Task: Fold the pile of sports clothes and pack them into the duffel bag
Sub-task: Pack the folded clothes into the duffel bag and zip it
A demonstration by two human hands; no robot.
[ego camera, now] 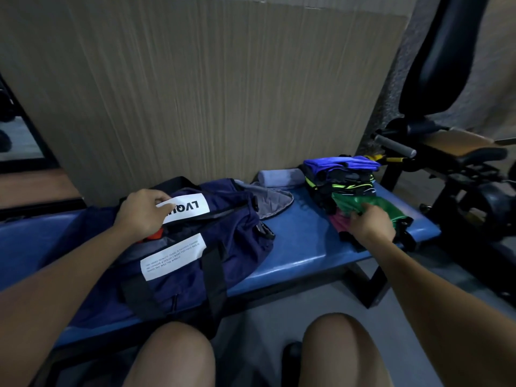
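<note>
A navy duffel bag (223,236) with white labels lies on the blue padded bench (304,247), its top open; something orange (157,235) shows inside. My left hand (142,213) grips the bag's far rim at the white label. To the right sits a stack of folded sports clothes (339,180), blue on top, black and neon below. In front of it lie a green garment (382,205) and a pink one (339,223). My right hand (371,224) grips the green garment at its near edge.
A rolled grey towel (280,177) lies at the back of the bench by the wood-grain wall panel (195,93). A black exercise machine (452,152) stands close on the right. My knees (335,350) are below the bench's front edge.
</note>
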